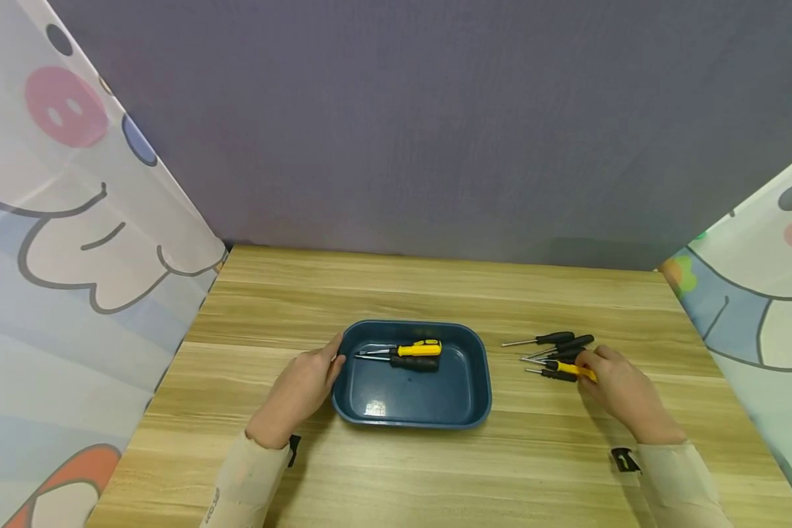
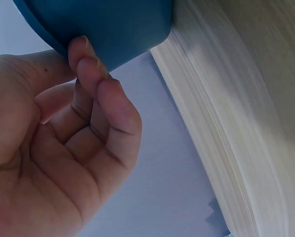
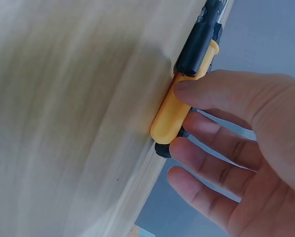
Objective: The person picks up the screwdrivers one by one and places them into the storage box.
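A blue tray with rounded corners [image 1: 405,401] sits upright; right of it, a yellow screwdriver [image 3: 168,117], handle end pointing away.

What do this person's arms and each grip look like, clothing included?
Left grip and right grip are ungloved. Left sleeve and right sleeve are pale cream, the left bearing small dark lettering. A black piece shows at each wrist, the right one with a pale green mark.

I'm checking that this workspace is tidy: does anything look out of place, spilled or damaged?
Nothing looks spilled or damaged. Only the screwdrivers right of the tray seem untidy: they lie bunched on the table, some overlapping, while others sit inside the tray.
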`<control>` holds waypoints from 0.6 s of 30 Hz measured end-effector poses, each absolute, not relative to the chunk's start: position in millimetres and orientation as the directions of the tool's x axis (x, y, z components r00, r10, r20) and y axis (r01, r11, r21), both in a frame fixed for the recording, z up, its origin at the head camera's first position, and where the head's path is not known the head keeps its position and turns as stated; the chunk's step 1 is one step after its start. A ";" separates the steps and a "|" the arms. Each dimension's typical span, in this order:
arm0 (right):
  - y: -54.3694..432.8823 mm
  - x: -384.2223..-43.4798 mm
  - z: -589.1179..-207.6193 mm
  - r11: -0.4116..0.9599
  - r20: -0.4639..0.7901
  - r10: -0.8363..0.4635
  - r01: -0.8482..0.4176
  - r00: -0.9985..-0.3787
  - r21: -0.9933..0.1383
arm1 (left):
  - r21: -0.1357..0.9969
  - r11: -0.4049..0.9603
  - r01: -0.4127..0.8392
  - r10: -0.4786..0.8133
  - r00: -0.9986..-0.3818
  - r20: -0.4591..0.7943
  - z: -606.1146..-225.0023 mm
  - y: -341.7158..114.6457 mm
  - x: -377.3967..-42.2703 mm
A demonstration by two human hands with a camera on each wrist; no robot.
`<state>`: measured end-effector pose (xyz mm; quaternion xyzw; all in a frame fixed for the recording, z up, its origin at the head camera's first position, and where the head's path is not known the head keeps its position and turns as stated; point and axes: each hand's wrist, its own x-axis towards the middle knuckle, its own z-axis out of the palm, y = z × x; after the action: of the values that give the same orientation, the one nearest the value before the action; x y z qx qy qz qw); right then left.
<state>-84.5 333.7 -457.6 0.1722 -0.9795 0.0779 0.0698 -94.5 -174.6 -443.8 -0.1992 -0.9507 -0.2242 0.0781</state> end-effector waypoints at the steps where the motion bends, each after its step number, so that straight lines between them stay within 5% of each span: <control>1: 333.8 -84.5 -457.5 0.928 0.161 -0.327 -0.348 -0.931 -0.130 | 0.395 0.820 0.414 0.344 -0.908 0.238 -443.8 -174.6 -94.4; 18: 338.5 -85.2 -460.2 0.901 0.222 -0.380 -0.414 -0.898 -0.130 | 0.395 0.827 0.400 0.336 -0.915 0.223 -442.9 -173.4 -93.9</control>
<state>-85.2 338.5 -460.2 0.2046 -0.9702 0.0870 0.0960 -93.9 -173.4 -442.9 -0.1929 -0.9530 -0.2220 0.0721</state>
